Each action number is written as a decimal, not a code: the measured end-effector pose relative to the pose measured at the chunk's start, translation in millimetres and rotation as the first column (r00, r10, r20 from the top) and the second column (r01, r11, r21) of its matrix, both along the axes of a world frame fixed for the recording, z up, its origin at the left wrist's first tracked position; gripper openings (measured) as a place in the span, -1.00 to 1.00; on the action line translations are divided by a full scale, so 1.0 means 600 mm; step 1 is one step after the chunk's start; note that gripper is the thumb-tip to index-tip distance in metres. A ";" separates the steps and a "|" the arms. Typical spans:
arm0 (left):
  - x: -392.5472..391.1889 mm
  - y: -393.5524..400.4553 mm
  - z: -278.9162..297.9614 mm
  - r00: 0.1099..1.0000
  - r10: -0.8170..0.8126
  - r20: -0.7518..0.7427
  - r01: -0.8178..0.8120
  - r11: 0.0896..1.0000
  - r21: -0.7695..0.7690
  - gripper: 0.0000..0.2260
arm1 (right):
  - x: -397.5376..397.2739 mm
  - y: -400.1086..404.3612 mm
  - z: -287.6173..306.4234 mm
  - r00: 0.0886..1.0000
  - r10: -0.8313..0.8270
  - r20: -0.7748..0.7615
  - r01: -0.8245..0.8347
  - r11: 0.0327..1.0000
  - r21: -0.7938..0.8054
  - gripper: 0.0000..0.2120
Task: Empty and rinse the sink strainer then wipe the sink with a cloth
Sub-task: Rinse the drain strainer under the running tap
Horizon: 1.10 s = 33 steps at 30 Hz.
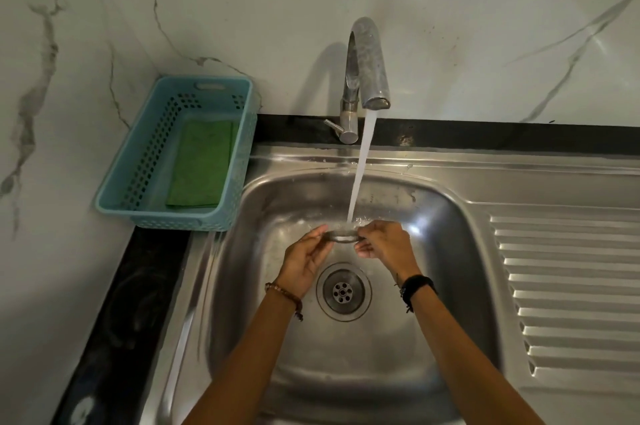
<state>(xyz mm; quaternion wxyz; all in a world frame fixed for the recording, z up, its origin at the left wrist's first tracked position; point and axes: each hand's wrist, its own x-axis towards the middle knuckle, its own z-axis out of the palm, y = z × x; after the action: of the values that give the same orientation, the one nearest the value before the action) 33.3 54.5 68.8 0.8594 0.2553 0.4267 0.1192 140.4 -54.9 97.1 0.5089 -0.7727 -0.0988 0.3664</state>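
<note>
The sink strainer (343, 236) is held above the sink (450, 251) basin, under the faucet (369, 67) stream. Left hand (304, 260) and right hand (386, 244) fingers pinch its opposite edges. A green cloth (202, 164) lies in the blue basket (138, 206).

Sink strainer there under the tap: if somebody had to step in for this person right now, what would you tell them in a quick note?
Left hand: fingers pinch the left rim of the sink strainer.
Right hand: fingers pinch its right rim.
The strainer is held over the sink basin, directly under the running stream from the faucet.
The drain is uncovered, its strainer out.
The green cloth lies in the blue basket, left of the sink, untouched.
Done: strainer lifted out; rinse under way. Whether it was emptied cannot be told.
Left: finish the rinse, reseat the strainer, shut off the water, wipe the sink with the cloth.
</note>
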 end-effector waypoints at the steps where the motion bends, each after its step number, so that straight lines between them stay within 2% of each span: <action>1: 0.000 0.001 0.004 1.000 -0.015 -0.019 0.016 1.000 0.015 -0.69 | -0.002 -0.003 -0.001 1.000 0.024 0.016 -0.024 1.000 -0.003 -0.87; 2: 0.000 0.001 0.007 0.998 -0.041 -0.038 0.043 0.998 0.037 -0.69 | -0.003 -0.005 -0.001 0.998 0.051 0.048 -0.051 0.999 0.002 -0.90; 5: 0.000 -0.003 0.014 0.991 -0.102 -0.090 0.111 0.988 0.104 -0.68 | -0.008 -0.010 0.001 0.976 0.110 0.188 -0.115 0.993 0.015 -0.85; 8: -0.003 -0.007 0.023 0.989 -0.095 -0.112 0.114 0.977 0.181 -0.73 | -0.009 -0.019 -0.007 0.954 0.077 0.289 -0.084 0.996 0.012 -0.81; 9: -0.004 -0.009 0.027 0.988 -0.097 -0.118 0.123 0.962 0.243 -0.78 | -0.010 -0.023 -0.012 0.958 0.050 0.281 -0.061 0.998 0.029 -0.77; 11: -0.006 -0.015 0.037 0.983 -0.109 -0.144 0.158 0.907 0.389 -0.85 | -0.012 -0.024 -0.021 0.991 -0.021 0.134 0.009 0.996 0.091 -0.70; 13: -0.005 -0.021 0.045 0.979 -0.104 -0.176 0.177 0.864 0.472 -0.83 | -0.010 -0.020 -0.028 0.990 -0.077 -0.116 0.091 0.989 0.119 -0.67; 14: -0.005 -0.023 0.046 0.976 -0.097 -0.194 0.182 0.855 0.486 -0.83 | -0.010 -0.016 -0.029 0.974 -0.078 -0.211 0.101 0.990 0.103 -0.68; 16: -0.005 -0.023 0.050 0.971 -0.075 -0.229 0.171 0.883 0.437 -0.90 | -0.009 -0.009 -0.028 0.961 -0.032 -0.275 0.049 0.997 0.053 -0.76; 18: -0.009 -0.019 0.052 0.966 -0.068 -0.248 0.145 0.941 0.306 -0.97 | -0.010 -0.004 -0.023 0.976 -0.015 -0.216 0.022 0.999 0.028 -0.86; 21: -0.012 -0.022 0.051 0.952 -0.122 -0.282 0.178 0.967 0.181 -0.93 | -0.008 -0.005 -0.011 0.998 0.007 0.065 -0.008 1.000 0.026 -0.93; 23: -0.006 -0.028 0.050 0.954 -0.124 -0.273 0.182 0.963 0.200 -0.88 | -0.005 -0.012 0.000 0.975 0.059 0.214 -0.067 0.997 0.034 -0.90; 24: 0.000 -0.031 0.050 0.956 -0.105 -0.274 0.178 0.950 0.257 -0.86 | -0.002 -0.015 0.005 0.963 0.088 0.253 -0.096 0.995 0.018 -0.88; 26: 0.012 -0.031 0.049 0.944 -0.046 -0.326 0.204 0.859 0.469 -0.87 | 0.014 -0.017 0.015 0.934 0.186 0.305 -0.171 0.982 -0.076 -0.88; 28: 0.022 -0.025 0.051 0.905 -0.012 -0.426 0.321 0.677 0.662 -0.95 | 0.038 -0.007 0.034 0.901 0.276 0.336 -0.237 0.959 -0.153 -0.86; 30: 0.031 -0.016 0.059 0.851 -0.012 -0.524 0.452 0.526 0.721 -0.97 | 0.067 0.018 0.072 0.888 0.219 0.404 -0.194 0.976 -0.102 -0.82; 33: 0.037 -0.005 0.074 0.803 -0.005 -0.596 0.538 0.438 0.720 -0.85 | 0.104 0.079 0.145 0.812 0.053 0.582 -0.123 0.989 0.080 -0.83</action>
<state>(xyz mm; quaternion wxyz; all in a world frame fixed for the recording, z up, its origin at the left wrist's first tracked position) 55.2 51.3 113.2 0.4710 0.7411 0.4684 0.0980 203.0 -7.6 184.4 0.4807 -0.8116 -0.3049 0.1316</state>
